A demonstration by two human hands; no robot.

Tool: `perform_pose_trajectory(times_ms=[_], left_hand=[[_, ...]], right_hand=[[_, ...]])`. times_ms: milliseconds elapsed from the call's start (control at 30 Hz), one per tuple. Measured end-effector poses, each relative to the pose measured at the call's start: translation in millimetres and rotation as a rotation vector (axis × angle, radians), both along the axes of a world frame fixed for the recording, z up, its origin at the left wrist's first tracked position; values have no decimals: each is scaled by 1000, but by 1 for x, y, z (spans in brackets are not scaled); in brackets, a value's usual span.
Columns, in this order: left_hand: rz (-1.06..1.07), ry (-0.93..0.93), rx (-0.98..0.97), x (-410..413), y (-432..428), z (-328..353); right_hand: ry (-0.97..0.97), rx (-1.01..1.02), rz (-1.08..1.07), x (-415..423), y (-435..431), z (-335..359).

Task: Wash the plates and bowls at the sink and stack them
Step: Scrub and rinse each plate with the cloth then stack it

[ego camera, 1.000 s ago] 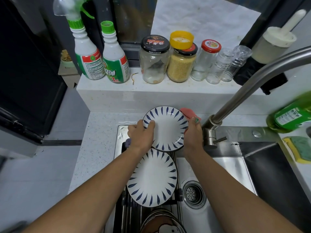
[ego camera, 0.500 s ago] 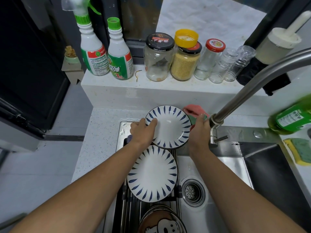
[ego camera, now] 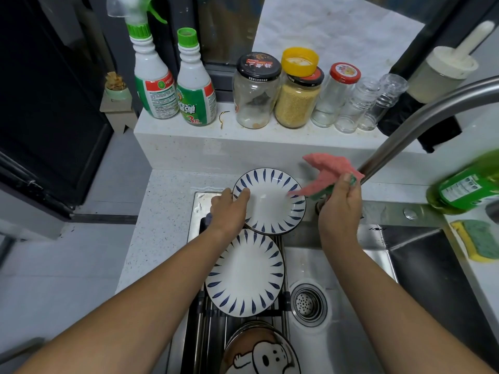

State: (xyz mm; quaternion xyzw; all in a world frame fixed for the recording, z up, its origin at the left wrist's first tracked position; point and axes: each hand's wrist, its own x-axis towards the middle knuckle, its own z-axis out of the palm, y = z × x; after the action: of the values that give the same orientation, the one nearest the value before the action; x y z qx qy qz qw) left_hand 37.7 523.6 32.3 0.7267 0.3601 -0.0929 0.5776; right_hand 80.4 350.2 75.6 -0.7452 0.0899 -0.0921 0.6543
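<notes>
A white plate with blue dashes [ego camera: 272, 205] sits at the far end of the roll-up rack [ego camera: 205, 314], atop what looks like another plate's rim. My left hand [ego camera: 228, 211] grips its left edge, thumb on the inner face. My right hand [ego camera: 340, 205] holds a pink cloth with a green sponge [ego camera: 328, 172] just right of that plate, its tip over the rim. A second matching plate [ego camera: 244, 273] lies on the rack nearer me. A bowl with a cartoon dog [ego camera: 260, 352] sits at the bottom.
The faucet [ego camera: 421, 122] arches overhead from the right. The sink basin [ego camera: 310, 344] with its drain [ego camera: 309, 305] lies right of the rack. Spray bottles [ego camera: 156, 85] and jars [ego camera: 298, 101] line the ledge. A green soap bottle [ego camera: 467, 187] and a yellow-green sponge [ego camera: 478, 240] sit at right.
My right hand left the far plate's right edge and lifted the pink cloth and sponge up to the right. My left hand stays on the plate's left edge.
</notes>
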Motion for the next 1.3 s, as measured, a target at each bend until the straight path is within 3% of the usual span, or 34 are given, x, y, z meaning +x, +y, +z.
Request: perform_pose_trajectory(times_ms=[267, 400, 533, 600, 733, 800, 1033, 1300], left_hand=[[73, -86, -29, -53, 4, -4], [59, -22, -56, -83, 6, -16], [20, 6, -52, -91, 4, -19], [-38, -6, -6, -91, 3, -19], [-168, -43, 75, -90, -1, -20], [-209, -25, 88, -89, -3, -21], [-231, 103, 40, -76, -4, -21], [-217, 150, -6, -66, 4, -25]], right_hand=[[112, -193, 133, -42, -33, 8], [209, -352, 229, -58, -43, -6], [354, -383, 262, -60, -46, -16], [347, -544, 317, -58, -48, -14], [235, -1190, 514, -54, -48, -11], [260, -1289, 555, -51, -41, -12], [567, -859, 635, -56, -19, -45], [536, -790, 602, -66, -15, -55]])
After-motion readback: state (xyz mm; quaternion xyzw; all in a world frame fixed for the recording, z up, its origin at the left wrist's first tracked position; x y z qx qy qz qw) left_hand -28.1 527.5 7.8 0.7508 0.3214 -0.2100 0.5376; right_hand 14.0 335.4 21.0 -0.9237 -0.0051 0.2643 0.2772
